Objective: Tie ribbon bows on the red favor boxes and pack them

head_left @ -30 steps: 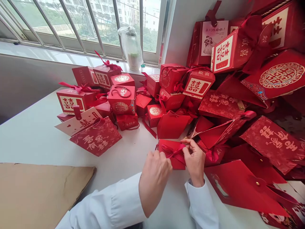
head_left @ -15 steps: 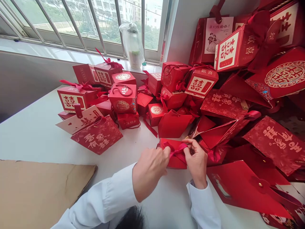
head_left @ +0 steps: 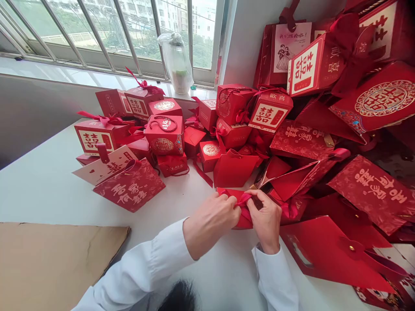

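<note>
A small red gift box point(head_left: 244, 222) lies on the white table in front of me, partly covered by my hands. Over its top runs a dark pink ribbon point(head_left: 244, 198) formed into a bow or knot. My left hand point(head_left: 215, 222) reaches across the box with curled fingers pinching the ribbon near its middle. On the box's right side, my right hand point(head_left: 264, 216) pinches a loop of the same ribbon between thumb and fingertips. The left fingers hide much of the knot.
Red gift boxes point(head_left: 164, 134) and bags point(head_left: 129, 185) crowd the table's back; more are heaped at right, including a large red bag point(head_left: 324, 246). Brown cardboard point(head_left: 58, 259) lies front left. A plastic-wrapped cup point(head_left: 180, 73) stands on the sill by the barred window.
My left hand has moved right and slightly up over the box, closer to my right hand, and now covers more of the bow. The right hand keeps its pinch. The view shifted slightly.
</note>
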The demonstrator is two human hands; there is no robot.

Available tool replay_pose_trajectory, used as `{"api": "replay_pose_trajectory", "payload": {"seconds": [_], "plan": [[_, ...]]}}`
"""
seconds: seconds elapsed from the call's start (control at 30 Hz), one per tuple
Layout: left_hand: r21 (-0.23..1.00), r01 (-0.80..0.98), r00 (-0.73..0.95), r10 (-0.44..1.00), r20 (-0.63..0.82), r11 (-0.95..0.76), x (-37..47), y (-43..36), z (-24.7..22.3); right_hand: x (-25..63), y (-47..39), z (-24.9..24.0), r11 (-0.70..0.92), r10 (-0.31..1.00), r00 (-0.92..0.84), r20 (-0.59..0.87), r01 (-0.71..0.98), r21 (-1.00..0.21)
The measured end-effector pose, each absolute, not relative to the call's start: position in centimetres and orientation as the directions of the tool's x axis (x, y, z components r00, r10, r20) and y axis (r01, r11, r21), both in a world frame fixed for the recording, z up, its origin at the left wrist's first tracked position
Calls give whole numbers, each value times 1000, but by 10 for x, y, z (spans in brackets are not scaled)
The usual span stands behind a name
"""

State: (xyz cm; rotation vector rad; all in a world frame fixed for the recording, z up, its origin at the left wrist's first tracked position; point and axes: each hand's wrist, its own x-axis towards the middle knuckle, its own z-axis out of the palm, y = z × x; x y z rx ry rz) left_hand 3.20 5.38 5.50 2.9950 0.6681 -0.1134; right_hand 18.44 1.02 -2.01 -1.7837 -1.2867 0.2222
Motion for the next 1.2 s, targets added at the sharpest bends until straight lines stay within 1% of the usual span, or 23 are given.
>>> {"api": "replay_pose_trajectory", "payload": {"seconds": [0.2,0.27,0.37,0.43,0.57,0.6,0.67,0.73,0.8,0.9,0.97,1.03,1.13,1.2], "plan": [[83,367,928,359,-99,-926,31,57,50,187,12,-22,-79,832,475,286,612,-787],[82,406,907,391,-153,-910,36,54,42,187,12,-24,-79,835,480,271,591,-803],[29,510,839,489,-240,-860,42,47,30,187,13,-26,-77,841,484,242,550,-831],[32,513,838,492,-234,-858,40,45,28,186,12,-27,-76,843,488,228,527,-846],[165,398,911,367,-187,-903,20,49,44,187,10,-27,-58,849,476,229,515,-855],[197,387,917,355,-179,-901,14,51,51,188,10,-27,-50,854,467,231,515,-856],[284,427,904,403,-140,-859,3,53,64,190,8,-28,-36,860,454,234,512,-859],[350,524,846,523,-107,-776,-4,54,70,192,7,-29,-34,862,450,234,512,-858],[384,637,753,646,-125,-668,-7,52,66,194,6,-30,-35,868,438,232,521,-853],[460,721,644,747,-166,-518,-8,46,46,197,6,-30,-19,887,397,234,538,-843],[546,712,599,788,-145,-441,-7,39,30,198,6,-29,-4,895,378,238,539,-842],[641,698,513,847,-137,-319,-3,29,15,199,6,-27,4,897,370,241,537,-843],[784,618,377,898,-227,-61,5,16,3,199,5,-26,7,899,367,239,534,-845],[852,519,335,903,-271,63,8,11,0,199,4,-26,5,901,365,236,534,-845]]}}
